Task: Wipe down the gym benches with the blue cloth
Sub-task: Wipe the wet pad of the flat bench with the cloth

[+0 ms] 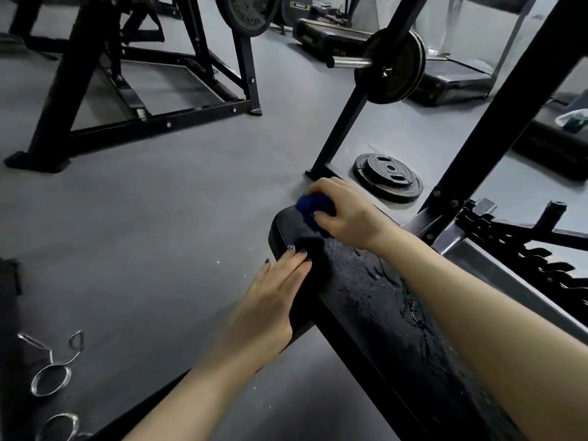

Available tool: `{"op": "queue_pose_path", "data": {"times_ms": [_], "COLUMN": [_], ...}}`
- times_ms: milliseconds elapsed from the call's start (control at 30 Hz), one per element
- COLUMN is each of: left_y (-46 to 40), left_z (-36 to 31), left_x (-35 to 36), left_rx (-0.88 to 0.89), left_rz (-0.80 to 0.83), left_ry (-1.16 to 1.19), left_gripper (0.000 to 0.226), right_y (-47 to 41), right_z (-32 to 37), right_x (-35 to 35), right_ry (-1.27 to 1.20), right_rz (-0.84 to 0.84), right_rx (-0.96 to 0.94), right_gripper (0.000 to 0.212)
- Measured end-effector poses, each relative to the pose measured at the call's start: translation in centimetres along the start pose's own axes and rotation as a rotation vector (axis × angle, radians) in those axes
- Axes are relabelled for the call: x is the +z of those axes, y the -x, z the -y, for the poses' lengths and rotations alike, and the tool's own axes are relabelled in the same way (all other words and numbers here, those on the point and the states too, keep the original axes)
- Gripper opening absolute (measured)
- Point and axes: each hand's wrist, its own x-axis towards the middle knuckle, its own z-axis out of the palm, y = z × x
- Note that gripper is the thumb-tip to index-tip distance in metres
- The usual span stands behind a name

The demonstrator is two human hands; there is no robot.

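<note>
Fingers [321, 214] of right hand [346, 214] clutch blue cloth [310, 208] on bench [375, 281]; left hand [270, 300] flat, fingers straight.

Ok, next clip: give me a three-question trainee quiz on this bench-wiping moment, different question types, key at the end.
1. True or false: the right hand grips the blue cloth.
2. Multiple choice: the left hand is (A) lifting a weight plate, (B) resting with straight fingers on the side edge of the bench pad, (C) holding a spray bottle.
3. Fill in: the loose weight plate lies flat on the ____.

Key: 1 true; 2 B; 3 floor.
</note>
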Motion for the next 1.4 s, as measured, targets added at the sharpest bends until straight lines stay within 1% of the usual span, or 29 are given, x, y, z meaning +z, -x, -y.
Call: {"op": "queue_pose_path", "data": {"times_ms": [67,167,300,333,400,500,567,633,700,767,867,1000,1067,1133,1300,1333,1400], "left_y": [0.0,0.0,0.2,0.3,0.2,0.1,0.3,0.4,0.2,0.1,-0.2,-0.5,-0.7,-0.7,-0.5,-0.5,-0.5], "left_z": [0.9,1.6,1.7,1.7,1.9,2.0,1.9,1.8,2.0,2.3,3.2,4.0,3.8,3.4,3.5,3.6,3.7], "left_x": [0.4,0.8,0.8,0.8,0.6,0.7,0.7,0.7,0.5,0.2,0.0,0.4,0.3,-0.3,-0.8,-0.7,-0.4], "left_rx": [0.023,0.060,0.104,0.119,0.128,0.117,0.137,0.144,0.091,0.037,0.046,0.043,0.048,0.046,0.088,0.093,0.091], "left_rz": [-0.007,-0.013,-0.017,-0.016,-0.018,-0.017,-0.023,-0.041,-0.086,-0.091,-0.081,-0.075,-0.075,-0.068,-0.024,-0.020,-0.025], "left_ry": [0.008,0.022,0.016,0.011,0.022,0.059,0.065,0.016,-0.018,-0.001,-0.002,-0.014,-0.021,-0.013,-0.042,-0.052,-0.064], "left_gripper": [0.088,0.088,0.085,0.082,0.076,0.082,0.079,0.080,0.078,0.072,0.080,0.085,0.084,0.084,0.084,0.083,0.083], "right_y": [-2.0,-4.2,-3.8,-3.2,-1.7,-0.5,-1.3,-2.6,-2.9,-1.3,4.2,12.6,13.7,11.6,0.6,-0.5,-0.3], "right_z": [0.2,0.4,-0.5,-1.2,-3.1,-4.9,-4.2,-2.6,-1.5,-1.1,0.5,2.7,2.9,2.5,0.1,0.2,0.1], "right_x": [1.2,3.3,3.9,3.6,2.4,1.9,3.1,4.7,5.5,5.3,4.5,3.4,3.2,3.3,5.2,5.4,5.3], "right_ry": [0.019,0.012,0.018,0.010,0.004,-0.006,0.012,-0.002,-0.004,0.007,-0.024,-0.009,0.006,0.004,-0.010,-0.006,-0.006], "right_rz": [0.055,0.083,0.140,0.128,0.082,-0.025,-0.094,-0.101,-0.089,-0.103,-0.140,-0.095,-0.072,-0.065,-0.110,-0.096,-0.066], "right_rx": [-0.036,-0.077,-0.133,-0.127,-0.055,0.088,0.122,0.115,0.127,0.130,0.057,0.046,0.021,0.042,0.189,0.197,0.112], "right_gripper": [0.035,0.032,0.029,0.030,0.033,0.029,0.026,0.026,0.027,0.027,0.026,0.027,0.028,0.028,0.030,0.028,0.024]}}
